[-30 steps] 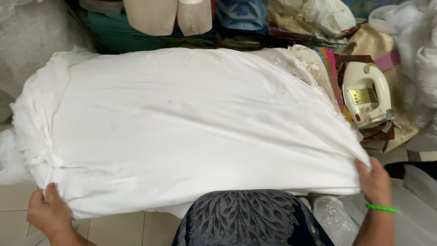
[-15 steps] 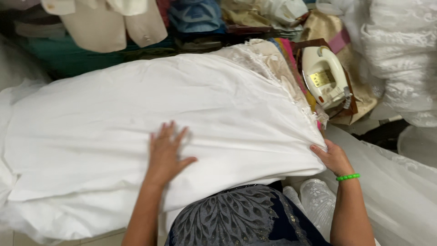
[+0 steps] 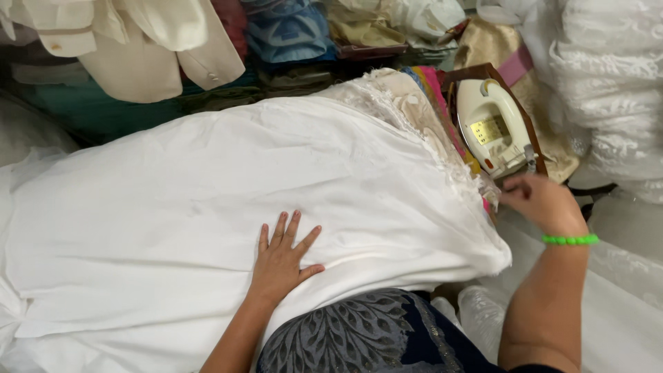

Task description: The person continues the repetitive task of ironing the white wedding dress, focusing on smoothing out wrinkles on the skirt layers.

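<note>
Two hands, left (image 3: 280, 259), right (image 3: 542, 200), one white cloth (image 3: 207, 207), one iron (image 3: 492, 128)

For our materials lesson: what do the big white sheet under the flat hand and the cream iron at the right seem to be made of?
Big white sheet: seemingly thin woven cloth, matte; it creases softly around the left hand.
Cream iron: likely moulded plastic, smooth with a slight sheen, near the right hand.
</note>
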